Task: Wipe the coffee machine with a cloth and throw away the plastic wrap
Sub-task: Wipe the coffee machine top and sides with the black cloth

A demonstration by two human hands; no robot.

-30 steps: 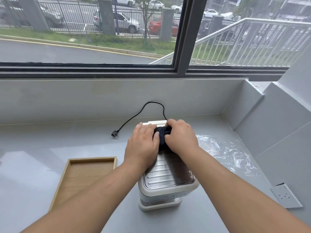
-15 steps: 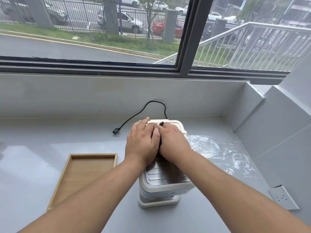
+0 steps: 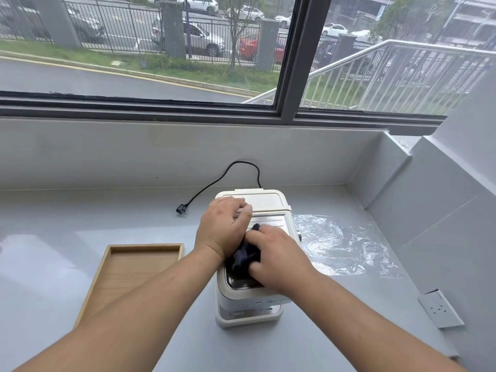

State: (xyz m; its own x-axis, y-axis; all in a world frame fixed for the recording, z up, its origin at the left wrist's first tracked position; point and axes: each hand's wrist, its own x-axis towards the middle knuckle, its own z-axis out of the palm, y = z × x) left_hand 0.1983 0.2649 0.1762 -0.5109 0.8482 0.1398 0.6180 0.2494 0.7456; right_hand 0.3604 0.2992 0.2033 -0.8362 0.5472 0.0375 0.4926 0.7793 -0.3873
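While right hand (image 3: 279, 257) clenching cloth (image 3: 245, 257) atop coffee machine (image 3: 255, 264), left hand (image 3: 224, 228) flat, grip released.

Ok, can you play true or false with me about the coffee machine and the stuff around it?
1. The right hand presses a dark cloth on the coffee machine. True.
2. The plug is in the wall socket. False: it lies loose on the counter.
3. The plastic wrap lies right of the machine. True.
4. The wooden tray holds cups. False: it is empty.
5. The left hand rests on the machine. True.
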